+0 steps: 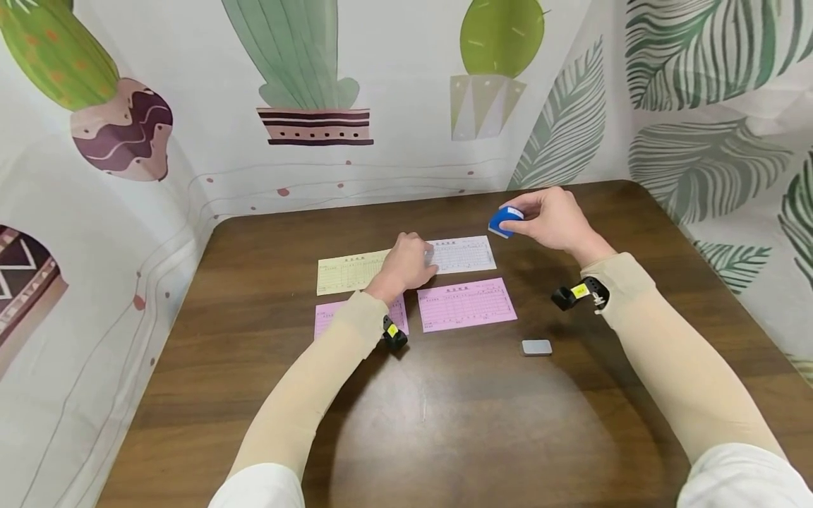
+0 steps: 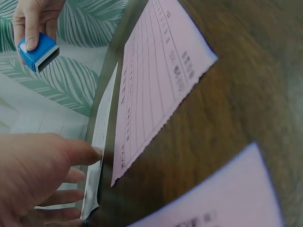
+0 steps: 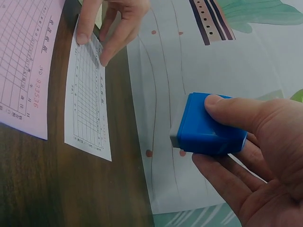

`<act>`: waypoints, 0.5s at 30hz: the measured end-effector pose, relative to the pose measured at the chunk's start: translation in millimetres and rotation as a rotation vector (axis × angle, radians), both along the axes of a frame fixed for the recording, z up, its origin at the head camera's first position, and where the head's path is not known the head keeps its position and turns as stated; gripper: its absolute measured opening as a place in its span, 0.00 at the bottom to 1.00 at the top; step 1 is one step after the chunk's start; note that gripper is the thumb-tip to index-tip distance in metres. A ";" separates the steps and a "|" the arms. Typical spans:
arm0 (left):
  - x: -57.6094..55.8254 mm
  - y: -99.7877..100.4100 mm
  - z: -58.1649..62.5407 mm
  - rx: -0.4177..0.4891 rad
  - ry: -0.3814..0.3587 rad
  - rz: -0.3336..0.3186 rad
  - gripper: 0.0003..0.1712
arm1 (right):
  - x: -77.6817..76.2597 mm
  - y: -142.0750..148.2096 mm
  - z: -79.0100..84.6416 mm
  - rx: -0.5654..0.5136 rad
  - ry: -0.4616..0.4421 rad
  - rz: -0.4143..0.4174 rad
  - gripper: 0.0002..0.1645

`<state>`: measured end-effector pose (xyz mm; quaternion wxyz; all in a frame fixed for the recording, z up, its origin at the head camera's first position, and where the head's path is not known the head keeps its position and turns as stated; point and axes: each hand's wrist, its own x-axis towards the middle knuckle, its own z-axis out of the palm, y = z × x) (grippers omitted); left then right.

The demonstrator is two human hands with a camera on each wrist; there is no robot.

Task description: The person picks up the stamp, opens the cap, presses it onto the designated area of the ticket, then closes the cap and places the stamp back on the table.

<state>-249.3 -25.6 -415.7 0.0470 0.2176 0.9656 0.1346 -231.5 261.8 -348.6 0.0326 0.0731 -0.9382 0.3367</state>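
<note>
My right hand (image 1: 551, 219) grips a small blue stamp (image 1: 504, 220) in the air above the table's far right part; the stamp (image 3: 208, 127) is pinched between thumb and fingers, and it also shows far off as the stamp (image 2: 39, 52). My left hand (image 1: 409, 261) presses its fingertips (image 3: 90, 35) flat on the left end of a white form (image 1: 464, 254). A yellow form (image 1: 349, 271) lies to its left, partly under the hand. Two pink forms (image 1: 466, 303) (image 1: 330, 316) lie nearer me; my left forearm covers part of the left one.
A small grey pad or lid (image 1: 536, 346) lies on the dark wooden table (image 1: 457, 416) to the right of the pink form. Cloth walls printed with cacti and leaves (image 1: 305, 85) close in the table's back and sides.
</note>
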 end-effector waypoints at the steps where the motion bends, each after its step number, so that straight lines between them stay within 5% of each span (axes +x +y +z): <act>1: 0.1 0.1 -0.6 -0.004 0.001 -0.001 0.26 | 0.6 0.0 -0.4 0.000 -0.004 0.001 0.27; 7: -1.4 0.7 -2.6 -0.033 0.007 -0.015 0.16 | 2.6 0.5 -3.0 0.010 -0.002 0.005 0.26; 15: -4.2 1.3 -0.7 -0.019 -0.010 -0.025 0.16 | 2.3 -0.4 -6.8 0.001 -0.003 0.036 0.23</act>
